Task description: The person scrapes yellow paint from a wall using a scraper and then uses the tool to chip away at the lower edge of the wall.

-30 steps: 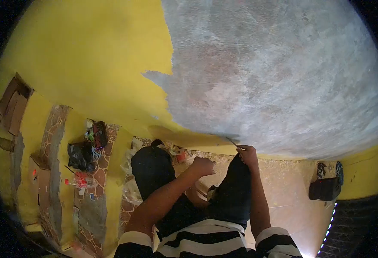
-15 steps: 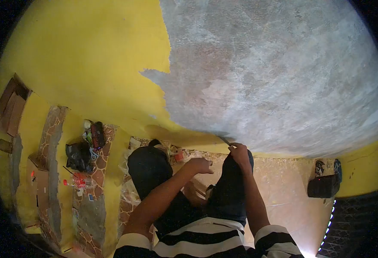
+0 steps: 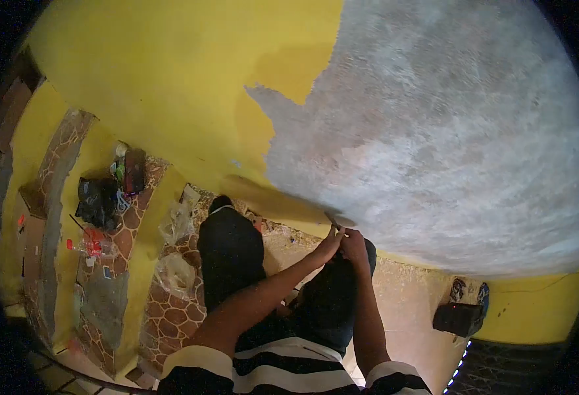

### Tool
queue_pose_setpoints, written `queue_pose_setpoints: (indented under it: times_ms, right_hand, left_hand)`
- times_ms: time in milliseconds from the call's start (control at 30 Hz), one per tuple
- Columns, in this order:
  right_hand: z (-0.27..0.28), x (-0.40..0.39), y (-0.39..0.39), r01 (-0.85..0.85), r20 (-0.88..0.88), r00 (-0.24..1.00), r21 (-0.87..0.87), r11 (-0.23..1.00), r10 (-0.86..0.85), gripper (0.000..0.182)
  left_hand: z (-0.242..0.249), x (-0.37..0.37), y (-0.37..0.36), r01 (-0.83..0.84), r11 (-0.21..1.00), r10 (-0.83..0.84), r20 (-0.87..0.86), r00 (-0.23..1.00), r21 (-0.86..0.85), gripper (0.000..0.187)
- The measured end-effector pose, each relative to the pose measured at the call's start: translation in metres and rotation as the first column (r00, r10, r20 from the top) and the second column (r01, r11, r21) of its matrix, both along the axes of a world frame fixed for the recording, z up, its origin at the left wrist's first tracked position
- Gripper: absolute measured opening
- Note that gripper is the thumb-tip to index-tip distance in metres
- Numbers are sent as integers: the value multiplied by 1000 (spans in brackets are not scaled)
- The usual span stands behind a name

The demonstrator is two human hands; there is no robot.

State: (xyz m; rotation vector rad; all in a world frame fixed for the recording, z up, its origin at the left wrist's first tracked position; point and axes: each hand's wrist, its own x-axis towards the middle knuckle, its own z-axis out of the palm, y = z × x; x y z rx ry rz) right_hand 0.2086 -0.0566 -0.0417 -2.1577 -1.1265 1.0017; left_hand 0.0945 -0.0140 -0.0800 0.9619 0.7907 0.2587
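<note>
Low against the wall, my right hand (image 3: pixel 354 246) is closed around a thin, dark scraper (image 3: pixel 331 218), its tip pointing up and left at the wall. My left hand (image 3: pixel 327 247) has its fingers together at the scraper, right beside my right hand; the exact contact is small and partly hidden. Above them is a broad grey patch of bare wall (image 3: pixel 421 131) with a ragged edge. Yellow paint (image 3: pixel 171 79) covers the wall left of that edge.
Paint flakes lie along the wall's foot. Yellow steps with stone-pattern treads (image 3: pixel 171 316) rise at left, holding a black bag (image 3: pixel 97 203), a plastic bottle (image 3: pixel 95 243) and clear plastic bags (image 3: pixel 176 275). A black box (image 3: pixel 457 319) stands at right near a dark metal grille (image 3: pixel 520 368).
My left hand has moved up and right from above my lap to meet my right hand at the scraper. The view has turned, shifting the steps left and the black box lower.
</note>
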Motion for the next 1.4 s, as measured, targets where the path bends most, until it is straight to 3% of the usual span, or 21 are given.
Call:
queue_pose_setpoints:
  times_ms: [67, 133, 200, 333, 400, 467, 533, 567, 600, 733, 800, 867, 1000, 1067, 1100, 1133, 1200, 1233, 1267, 1333, 1400]
  right_hand:
    - [-2, -7, 4, -51, 131, 990, 17, 999, 48, 30]
    - [6, -13, 0, -60, 204, 977, 25, 998, 54, 29]
    - [14, -21, -7, -168, 363, 928, 219, 961, 80, 28]
    - [24, -25, -4, -60, 302, 953, 140, 988, 15, 27]
    - [-30, -15, 9, -179, 332, 938, 231, 956, 96, 26]
    - [-48, -19, 16, -140, 312, 949, 260, 955, 54, 24]
    - [-58, -21, 16, -290, 421, 875, 56, 955, 241, 21]
    - [-56, -25, 14, -294, 419, 875, 64, 954, 241, 21]
    - [-50, -32, 8, -239, 391, 904, 132, 962, 171, 20]
    - [-48, -61, -20, -46, 271, 962, 305, 951, -40, 19]
    - [-85, -75, -20, 174, -6, 985, 145, 974, -175, 26]
    - [-126, -68, -30, 345, -542, 835, 375, 860, -98, 32]
    - [-95, -64, -36, 125, -92, 991, 481, 868, -92, 34]
    - [-80, -62, -26, 1, 144, 986, 504, 864, -85, 35]
    - [-81, -55, -24, -49, 278, 960, 287, 957, -34, 35]
    - [-87, -58, -23, -47, 273, 961, 287, 957, -35, 35]
    - [-106, -61, -30, -313, 770, 525, -220, 924, 362, 36]
    - [-110, -58, -27, -215, 469, 872, 104, 971, 143, 33]
    - [-111, -50, -31, -216, 469, 871, 104, 971, 144, 33]
    - [-59, -46, -33, -157, 352, 936, 393, 906, 10, 28]
    - [-32, -45, -31, -102, 275, 960, 532, 841, -57, 26]
  left_hand:
    - [-38, 14, 2, -14, 979, 22, -39, 999, 202, 83]
    - [-33, 18, -5, -55, 979, 68, -65, 996, 196, 74]
    - [-32, 25, -20, -81, 899, 155, -140, 978, 431, 68]
    - [-16, 33, -24, -318, 842, 375, -49, 926, 437, 67]
    - [-79, 46, -8, -362, 924, 366, -12, 931, 121, 68]
    - [-65, 36, -3, -393, 919, 394, -32, 918, 36, 68]
    - [-46, 27, -11, -478, 874, 482, -27, 876, 86, 69]
    - [-1, 12, -14, -423, 900, 435, -145, 889, 106, 73]
    - [23, 3, -19, -369, 923, 381, -121, 916, 111, 75]
    - [-6, -8, -20, -235, 932, 266, -78, 961, 274, 75]
    - [7, -23, -16, -193, 930, 259, -186, 948, 312, 76]
    - [-1, -20, -12, -164, 946, 230, -224, 947, 281, 71]
    - [15, -8, -26, -128, 911, 277, -352, 894, 392, 77]
    - [12, -10, -28, -211, 897, 275, -118, 954, 388, 84]
    - [10, -10, -20, -212, 893, 279, -118, 953, 396, 84]
    - [6, -11, -15, -214, 913, 261, -95, 961, 347, 83]
    - [-3, -14, -16, -205, 951, 221, -46, 974, 231, 81]
    - [9, -16, -19, -217, 937, 249, -89, 964, 275, 77]
    - [23, -16, -21, -218, 936, 250, -88, 964, 275, 77]
    - [38, -7, -25, -196, 971, 211, -105, 972, 139, 73]
    - [-10, 21, -34, -337, 917, 356, -58, 933, 213, 65]
